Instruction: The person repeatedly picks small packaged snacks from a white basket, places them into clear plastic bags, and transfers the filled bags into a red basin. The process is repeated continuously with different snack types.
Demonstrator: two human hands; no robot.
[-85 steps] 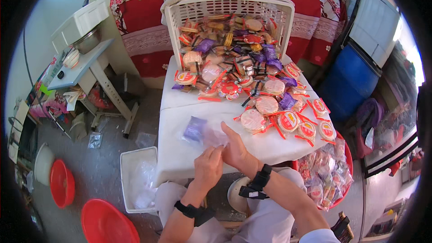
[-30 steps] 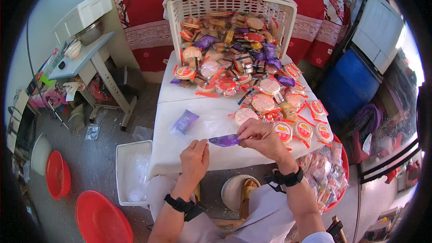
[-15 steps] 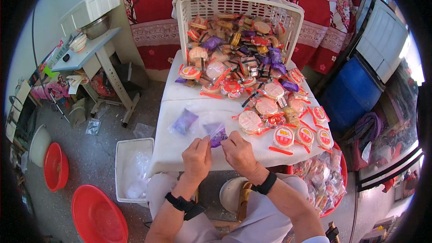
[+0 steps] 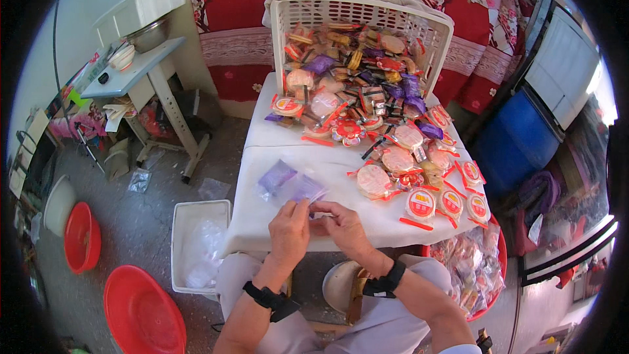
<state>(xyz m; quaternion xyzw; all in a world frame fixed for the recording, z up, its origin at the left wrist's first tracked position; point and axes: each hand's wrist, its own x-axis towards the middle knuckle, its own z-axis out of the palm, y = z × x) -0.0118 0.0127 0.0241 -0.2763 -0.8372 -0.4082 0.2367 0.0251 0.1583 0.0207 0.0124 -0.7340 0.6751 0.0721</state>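
My left hand (image 4: 291, 226) is pinched on the edge of a clear plastic bag with a purple packet (image 4: 305, 190) in it, near the front of the white-covered table (image 4: 252, 229). Beside it, my right hand (image 4: 344, 226) has its fingers curled at the same bag's end; exactly what they grip is hidden. A second bagged purple packet (image 4: 275, 176) lies flat to the back left. Wrapped round biscuits with red-edged packaging (image 4: 419, 203) lie right of my hands. Behind them a tipped white basket (image 4: 445, 33) spills assorted small packets (image 4: 354, 98) onto the cloth.
A white bin of clear bags (image 4: 203, 255) stands left of my knees, red basins (image 4: 141, 311) further left. A red tub of packed bags (image 4: 465, 269) is at the right. A side desk (image 4: 131, 75) stands back left, a blue barrel (image 4: 517, 137) back right.
Both hands worked the purple packet closer together; it now lies away from me inside clear plastic, my fingers at the bag's near end. The view has shifted slightly.
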